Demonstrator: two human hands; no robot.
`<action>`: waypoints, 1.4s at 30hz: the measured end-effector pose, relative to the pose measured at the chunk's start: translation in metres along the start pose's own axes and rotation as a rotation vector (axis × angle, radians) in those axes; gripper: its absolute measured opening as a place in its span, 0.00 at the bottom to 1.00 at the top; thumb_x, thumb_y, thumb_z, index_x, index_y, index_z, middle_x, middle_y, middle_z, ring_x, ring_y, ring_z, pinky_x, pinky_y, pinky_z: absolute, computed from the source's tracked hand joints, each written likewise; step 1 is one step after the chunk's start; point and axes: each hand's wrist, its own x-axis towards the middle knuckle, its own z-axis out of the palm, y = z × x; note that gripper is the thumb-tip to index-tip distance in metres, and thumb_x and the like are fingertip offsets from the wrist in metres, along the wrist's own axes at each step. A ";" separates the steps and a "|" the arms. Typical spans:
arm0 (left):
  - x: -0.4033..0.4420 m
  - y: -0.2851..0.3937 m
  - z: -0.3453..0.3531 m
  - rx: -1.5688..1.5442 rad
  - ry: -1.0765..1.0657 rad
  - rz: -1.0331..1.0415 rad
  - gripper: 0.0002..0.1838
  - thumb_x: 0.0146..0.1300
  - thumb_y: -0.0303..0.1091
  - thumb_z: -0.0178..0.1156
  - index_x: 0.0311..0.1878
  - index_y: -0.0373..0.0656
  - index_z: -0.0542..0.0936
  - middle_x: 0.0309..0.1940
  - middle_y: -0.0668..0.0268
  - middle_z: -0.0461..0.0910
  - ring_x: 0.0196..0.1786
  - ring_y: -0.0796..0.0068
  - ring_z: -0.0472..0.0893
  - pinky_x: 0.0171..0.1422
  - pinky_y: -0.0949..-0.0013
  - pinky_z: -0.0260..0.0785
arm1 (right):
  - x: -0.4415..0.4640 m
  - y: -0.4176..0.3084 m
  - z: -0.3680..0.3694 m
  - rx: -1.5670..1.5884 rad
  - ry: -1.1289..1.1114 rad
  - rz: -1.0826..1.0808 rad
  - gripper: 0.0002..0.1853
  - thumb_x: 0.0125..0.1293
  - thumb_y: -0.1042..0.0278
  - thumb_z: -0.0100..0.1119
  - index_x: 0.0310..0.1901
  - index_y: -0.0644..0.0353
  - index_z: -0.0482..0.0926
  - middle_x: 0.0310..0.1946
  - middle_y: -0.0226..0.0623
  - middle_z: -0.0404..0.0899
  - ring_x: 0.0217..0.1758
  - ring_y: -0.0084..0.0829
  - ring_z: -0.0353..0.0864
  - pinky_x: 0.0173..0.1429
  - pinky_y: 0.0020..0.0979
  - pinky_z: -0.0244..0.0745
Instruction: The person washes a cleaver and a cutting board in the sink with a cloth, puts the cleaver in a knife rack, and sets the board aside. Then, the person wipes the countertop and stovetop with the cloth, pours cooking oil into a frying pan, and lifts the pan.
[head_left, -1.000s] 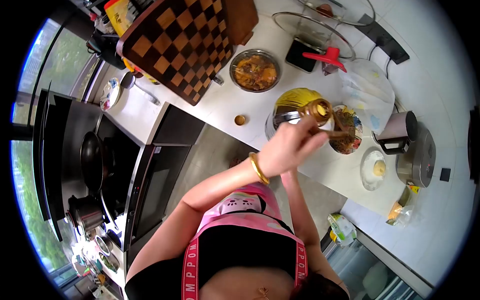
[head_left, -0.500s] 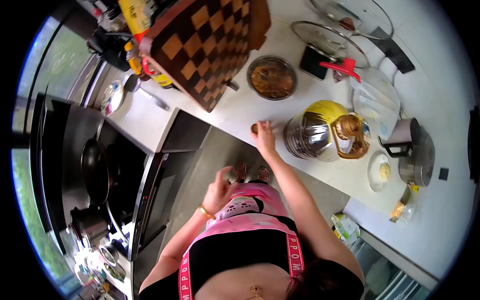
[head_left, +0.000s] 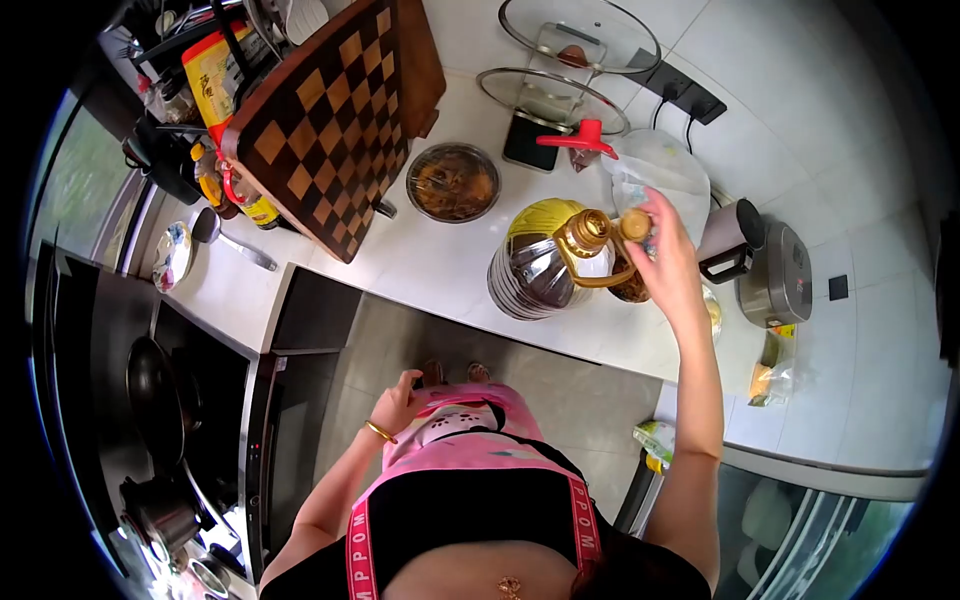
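A small golden bottle cap is pinched between the thumb and fingers of my right hand. It is just to the right of the mouth of a big clear oil bottle, whose golden neck shows without a cap. The bottle has a yellow label and a golden handle, and stands near the counter's front edge. My left hand, with a gold bangle at the wrist, hangs over the floor beside the pink apron. Its fingers are loosely bent and apart, holding nothing.
Left of the bottle are a covered bowl of brown food and a checkered cutting board. Glass lids, a red-handled item, a kettle and a grey appliance line the wall side. A wok sits on the stove.
My right hand has moved right, from the counter edge to the bottle's mouth, carrying the cap. My left hand has dropped slightly toward the apron. The view has shifted.
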 end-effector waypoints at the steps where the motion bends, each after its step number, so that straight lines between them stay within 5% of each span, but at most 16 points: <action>1: -0.001 0.005 0.001 0.012 0.021 -0.016 0.21 0.56 0.34 0.57 0.52 0.42 0.64 0.18 0.53 0.75 0.23 0.49 0.75 0.27 0.53 0.65 | 0.005 0.004 -0.001 -0.125 -0.094 -0.144 0.35 0.50 0.78 0.62 0.60 0.60 0.58 0.44 0.45 0.74 0.41 0.43 0.76 0.45 0.37 0.72; 5: -0.019 0.015 0.016 -0.016 0.117 -0.010 0.21 0.56 0.34 0.57 0.52 0.42 0.64 0.16 0.55 0.74 0.22 0.50 0.75 0.26 0.54 0.65 | 0.030 -0.005 -0.009 0.069 -0.344 -0.207 0.30 0.48 0.77 0.63 0.55 0.58 0.64 0.42 0.43 0.74 0.45 0.46 0.73 0.47 0.40 0.69; 7: -0.034 0.009 0.033 -0.009 0.193 -0.031 0.21 0.56 0.30 0.57 0.52 0.42 0.65 0.14 0.59 0.71 0.17 0.59 0.73 0.23 0.62 0.63 | 0.039 0.003 -0.005 0.043 -0.422 -0.338 0.28 0.47 0.77 0.63 0.52 0.59 0.66 0.41 0.42 0.74 0.45 0.46 0.73 0.47 0.39 0.69; 13: -0.073 0.022 0.060 -0.055 0.254 -0.251 0.19 0.57 0.33 0.57 0.50 0.42 0.66 0.17 0.55 0.75 0.25 0.51 0.77 0.29 0.56 0.68 | 0.049 0.003 -0.003 0.064 -0.568 -0.553 0.18 0.44 0.78 0.64 0.40 0.65 0.74 0.42 0.40 0.73 0.45 0.43 0.73 0.50 0.35 0.69; 16: -0.089 0.020 0.086 -0.080 0.303 -0.287 0.19 0.56 0.33 0.57 0.50 0.42 0.66 0.18 0.54 0.76 0.25 0.51 0.78 0.30 0.56 0.69 | 0.050 0.008 -0.001 0.072 -0.590 -0.609 0.15 0.47 0.73 0.65 0.37 0.66 0.74 0.40 0.42 0.74 0.43 0.42 0.74 0.47 0.35 0.70; 19: -0.100 0.025 0.104 -0.071 0.326 -0.294 0.19 0.56 0.33 0.58 0.50 0.41 0.66 0.19 0.53 0.76 0.25 0.51 0.78 0.30 0.56 0.69 | 0.045 0.004 0.012 -0.338 -0.424 -0.388 0.20 0.54 0.54 0.62 0.30 0.67 0.73 0.28 0.43 0.74 0.33 0.46 0.75 0.36 0.39 0.70; 23: -0.109 0.029 0.118 -0.115 0.372 -0.291 0.19 0.56 0.34 0.57 0.50 0.41 0.67 0.19 0.53 0.77 0.25 0.50 0.78 0.31 0.54 0.70 | 0.043 -0.003 -0.001 -0.468 -0.479 -0.380 0.26 0.56 0.45 0.57 0.36 0.67 0.76 0.29 0.47 0.75 0.33 0.47 0.77 0.36 0.39 0.72; 26: -0.122 0.019 0.143 -0.042 0.404 -0.385 0.19 0.56 0.38 0.56 0.50 0.43 0.67 0.21 0.52 0.78 0.27 0.47 0.77 0.33 0.51 0.70 | 0.038 0.004 -0.027 -0.042 -0.621 -0.582 0.18 0.48 0.73 0.63 0.43 0.64 0.74 0.37 0.45 0.72 0.44 0.47 0.72 0.46 0.37 0.68; 31: -0.124 0.007 0.182 -0.189 0.488 -0.588 0.16 0.57 0.40 0.55 0.45 0.43 0.70 0.32 0.53 0.80 0.37 0.50 0.79 0.42 0.54 0.71 | 0.033 0.042 -0.060 -0.158 -0.618 -0.484 0.18 0.44 0.82 0.61 0.40 0.68 0.72 0.33 0.45 0.71 0.36 0.42 0.72 0.42 0.35 0.68; 34: -0.129 -0.012 0.187 -0.239 0.635 -0.680 0.17 0.55 0.43 0.55 0.43 0.42 0.72 0.31 0.51 0.79 0.37 0.50 0.79 0.44 0.55 0.71 | 0.055 0.079 -0.063 -0.230 -0.630 -0.542 0.16 0.48 0.82 0.60 0.41 0.70 0.72 0.34 0.46 0.72 0.38 0.42 0.72 0.45 0.35 0.68; 37: -0.150 -0.058 0.177 -0.275 0.908 -0.707 0.15 0.54 0.41 0.56 0.37 0.39 0.77 0.32 0.49 0.79 0.39 0.50 0.79 0.47 0.58 0.70 | 0.067 0.112 -0.066 -0.161 -0.597 -0.504 0.19 0.44 0.84 0.62 0.42 0.69 0.72 0.30 0.37 0.69 0.30 0.33 0.68 0.36 0.29 0.67; 40: -0.180 -0.124 0.147 -0.234 1.164 -0.781 0.13 0.50 0.38 0.57 0.34 0.38 0.77 0.28 0.51 0.79 0.37 0.51 0.79 0.43 0.58 0.72 | 0.065 0.114 -0.081 -0.220 -0.631 -0.486 0.16 0.51 0.80 0.60 0.44 0.69 0.72 0.33 0.38 0.71 0.33 0.33 0.70 0.38 0.27 0.68; 42: -0.200 -0.174 0.119 -0.049 1.320 -0.752 0.14 0.48 0.36 0.59 0.36 0.37 0.76 0.31 0.51 0.78 0.38 0.51 0.77 0.44 0.57 0.71 | 0.055 0.108 -0.088 -0.137 -0.607 -0.465 0.30 0.61 0.59 0.58 0.60 0.68 0.63 0.59 0.52 0.65 0.63 0.46 0.63 0.66 0.38 0.60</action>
